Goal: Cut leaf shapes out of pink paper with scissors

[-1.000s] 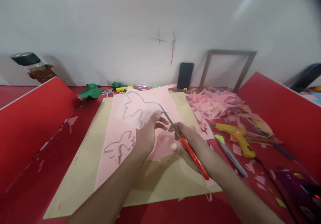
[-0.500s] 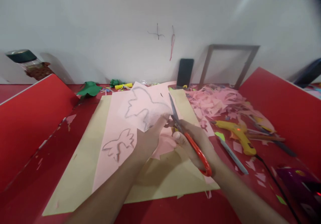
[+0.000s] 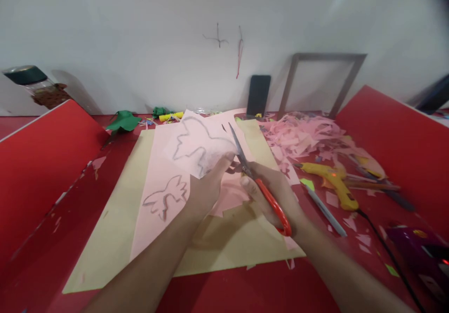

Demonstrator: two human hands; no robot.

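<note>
A thin whitish sheet of paper [image 3: 191, 151] with a bird outline drawn on it is pinched in my left hand [image 3: 210, 182], raised over the pink paper. My right hand [image 3: 271, 189] is wrapped round scissors [image 3: 270, 200] with orange-red handles. Their blades point up and away, close beside the sheet's right edge and my left fingertips. Whether the blades are parted is hard to make out. Below lies pink paper [image 3: 145, 229] bearing a smaller bird drawing [image 3: 166, 196], on top of a pale yellow board [image 3: 105, 252]. A cut pink piece [image 3: 228, 198] shows between my hands.
To the right are a heap of pink paper scraps [image 3: 301, 133], a yellow glue gun [image 3: 329, 179] with a black cord, and a grey pen [image 3: 326, 212]. A dark phone [image 3: 258, 95] and a grey frame [image 3: 329, 56] lean on the wall. Red panels [image 3: 45, 163] flank the table.
The view has shifted slightly, so most things sit a little higher. Both hands keep their holds on the sheet and the scissors, with little other visible movement.
</note>
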